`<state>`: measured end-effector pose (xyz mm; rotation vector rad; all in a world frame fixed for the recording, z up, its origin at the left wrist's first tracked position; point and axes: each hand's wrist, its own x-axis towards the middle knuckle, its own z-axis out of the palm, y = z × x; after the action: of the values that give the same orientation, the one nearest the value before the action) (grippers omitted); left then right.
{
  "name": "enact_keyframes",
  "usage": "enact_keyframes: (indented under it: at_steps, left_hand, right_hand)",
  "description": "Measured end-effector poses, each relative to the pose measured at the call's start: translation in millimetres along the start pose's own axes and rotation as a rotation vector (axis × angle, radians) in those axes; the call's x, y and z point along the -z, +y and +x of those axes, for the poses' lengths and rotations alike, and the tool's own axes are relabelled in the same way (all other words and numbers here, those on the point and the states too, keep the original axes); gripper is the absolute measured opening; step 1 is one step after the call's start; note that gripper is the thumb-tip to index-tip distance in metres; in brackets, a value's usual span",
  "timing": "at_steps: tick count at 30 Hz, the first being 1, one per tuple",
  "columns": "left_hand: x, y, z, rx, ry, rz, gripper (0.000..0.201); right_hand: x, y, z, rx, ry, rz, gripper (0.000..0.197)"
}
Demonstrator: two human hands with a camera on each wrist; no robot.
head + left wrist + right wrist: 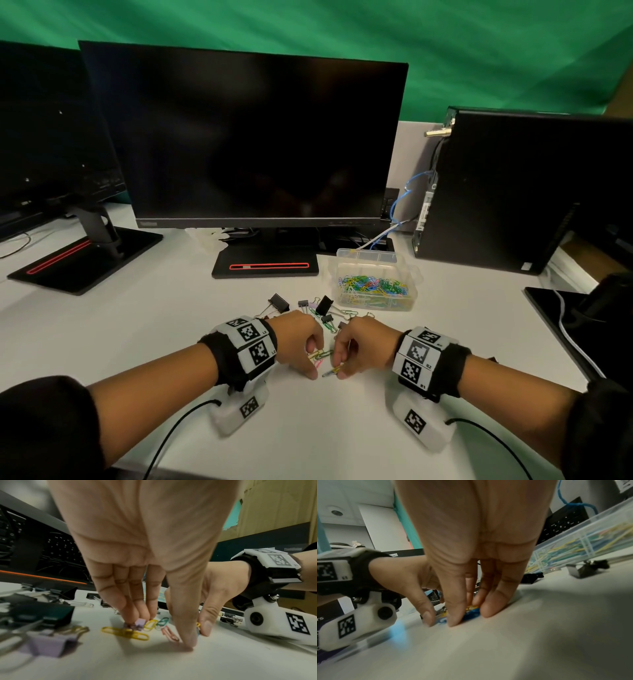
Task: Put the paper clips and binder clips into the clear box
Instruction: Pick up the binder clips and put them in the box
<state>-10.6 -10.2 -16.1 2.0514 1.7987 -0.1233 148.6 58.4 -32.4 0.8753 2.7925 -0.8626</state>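
A clear box [376, 305], lid open and holding several coloured paper clips, stands to the right behind my hands; it shows too in the right wrist view [583, 540]. Black binder clips [279, 303] and loose paper clips [322, 354] lie scattered between box and hands. My left hand [311, 359] points down: its fingertips [137, 615] press on a tiny purple binder clip [139, 624] beside yellow paper clips [125, 632], while its thumb rests apart on the desk. My right hand [337, 369] pinches blue and yellow paper clips [471, 612] against the desk.
A dark monitor [239, 137] on a black base [265, 265] stands behind the clips, with a second monitor at left. To the right are a black computer tower [513, 192] and a dark mat [548, 308]. A larger purple binder clip [49, 646] lies left of my left hand.
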Motion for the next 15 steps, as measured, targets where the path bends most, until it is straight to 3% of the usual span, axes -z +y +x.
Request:
enact_keyframes:
  at_steps: [3, 10, 15]
  left_hand:
    - [-3.5, 7.5, 2.2, -0.004, -0.004, 0.012, 0.049]
    - [-9.0, 16.9, 8.6, -0.007, 0.032, -0.051, 0.025]
    - [-4.4, 24.7, 9.7, -0.010, 0.015, 0.013, 0.019]
  right_hand:
    - [1.6, 1.5, -3.3, -0.001, -0.027, -0.008, 0.013]
    - [7.6, 12.6, -15.1, 0.015, -0.025, -0.175, 0.014]
    - [14.5, 22.7, -23.4, -0.022, -0.016, -0.289, 0.012]
